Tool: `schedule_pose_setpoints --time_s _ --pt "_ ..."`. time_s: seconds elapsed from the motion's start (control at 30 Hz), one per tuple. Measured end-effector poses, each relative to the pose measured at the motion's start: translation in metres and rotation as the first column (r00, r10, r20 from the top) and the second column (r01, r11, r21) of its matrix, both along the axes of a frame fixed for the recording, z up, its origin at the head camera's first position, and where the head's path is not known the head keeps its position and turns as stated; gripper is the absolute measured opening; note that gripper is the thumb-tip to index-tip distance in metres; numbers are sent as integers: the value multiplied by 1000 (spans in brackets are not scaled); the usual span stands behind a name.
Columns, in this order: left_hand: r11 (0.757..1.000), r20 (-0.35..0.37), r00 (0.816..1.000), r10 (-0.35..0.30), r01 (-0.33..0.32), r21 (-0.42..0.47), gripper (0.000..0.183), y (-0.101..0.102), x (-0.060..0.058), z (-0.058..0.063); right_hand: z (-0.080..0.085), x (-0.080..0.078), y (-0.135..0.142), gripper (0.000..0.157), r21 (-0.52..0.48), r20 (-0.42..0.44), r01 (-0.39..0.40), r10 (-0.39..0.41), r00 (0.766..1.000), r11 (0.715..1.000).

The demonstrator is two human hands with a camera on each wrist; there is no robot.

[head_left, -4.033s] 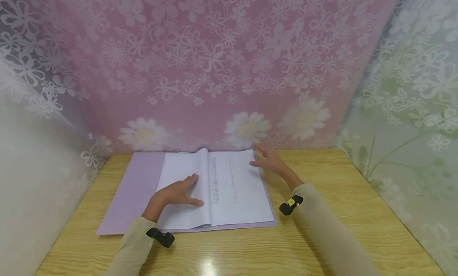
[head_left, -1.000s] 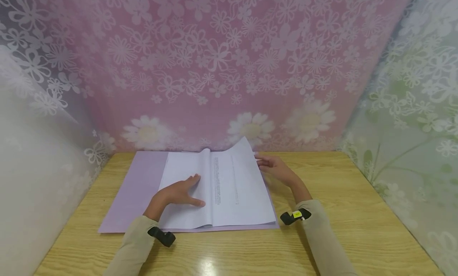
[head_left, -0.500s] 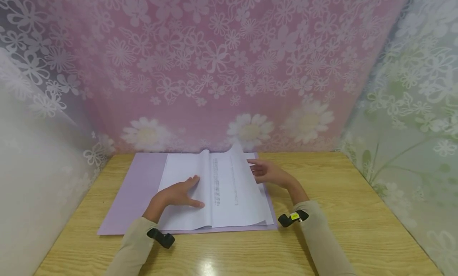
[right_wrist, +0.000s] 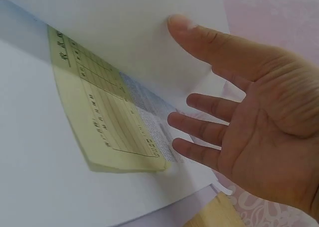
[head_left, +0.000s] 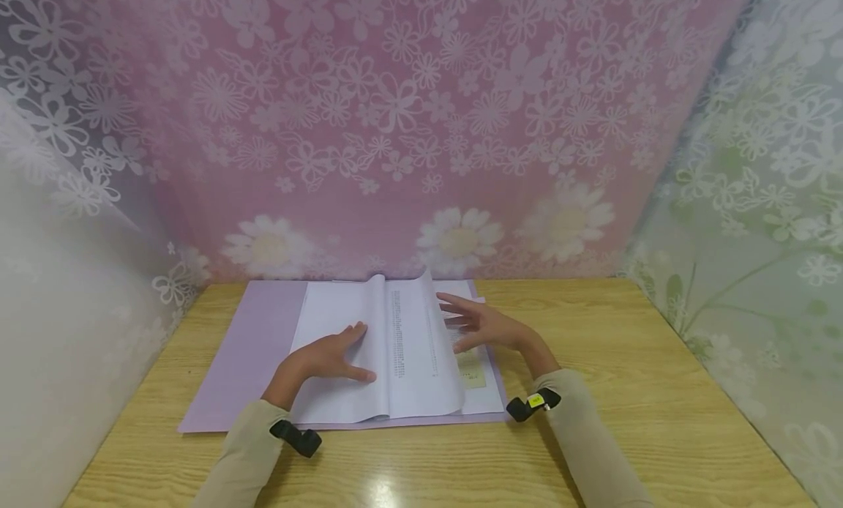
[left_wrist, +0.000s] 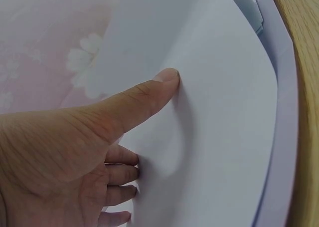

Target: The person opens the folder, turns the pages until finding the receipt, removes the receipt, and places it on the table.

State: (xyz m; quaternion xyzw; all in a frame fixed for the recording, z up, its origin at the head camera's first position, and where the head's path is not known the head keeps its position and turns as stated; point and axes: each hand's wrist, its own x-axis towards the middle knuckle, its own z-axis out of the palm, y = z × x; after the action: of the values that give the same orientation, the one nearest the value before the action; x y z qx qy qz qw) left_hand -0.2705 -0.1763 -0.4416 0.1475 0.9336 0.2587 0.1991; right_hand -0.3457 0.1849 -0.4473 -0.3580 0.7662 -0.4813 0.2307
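Note:
A lilac folder [head_left: 230,376] lies spread on the table with white sheets inside. My left hand [head_left: 319,356] rests on the left-hand sheet [head_left: 336,303], thumb and fingers spread beside the fold. On the right side, a printed page [head_left: 418,354] stands partly lifted and bends leftward. My right hand [head_left: 484,325] is at that page's right edge with fingers extended; in the right wrist view its thumb [right_wrist: 187,35] lies against the page. Beneath the raised page shows a yellow printed slip [right_wrist: 94,107] on a white sheet, partly covered by the page.
The wooden table [head_left: 593,347] extends right and in front of the folder. A pink flowered backdrop [head_left: 395,127] rises directly behind it, with pale flowered side walls [head_left: 757,237]. Each wrist carries a small black camera [head_left: 296,436].
My right hand has moved leftward from the folder's right edge, and the right-hand page has lifted and bent left, uncovering the yellow slip. My left hand has stayed in place.

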Motion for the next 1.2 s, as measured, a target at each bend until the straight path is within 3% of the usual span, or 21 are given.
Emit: schedule_pose_setpoints --time_s 0.37,0.93,1.2 --pt "1000 -1 1000 -2 2 7 117 0 0 0 0 5 -13 107 8 -56 -8 9 998 1000" --pt "1000 2 1000 -5 5 5 117 0 1 4 2 13 -27 111 53 -44 -44 46 998 998" --pt "1000 -3 1000 -3 3 4 116 0 2 5 0 16 -33 113 82 -37 -20 23 999 996"
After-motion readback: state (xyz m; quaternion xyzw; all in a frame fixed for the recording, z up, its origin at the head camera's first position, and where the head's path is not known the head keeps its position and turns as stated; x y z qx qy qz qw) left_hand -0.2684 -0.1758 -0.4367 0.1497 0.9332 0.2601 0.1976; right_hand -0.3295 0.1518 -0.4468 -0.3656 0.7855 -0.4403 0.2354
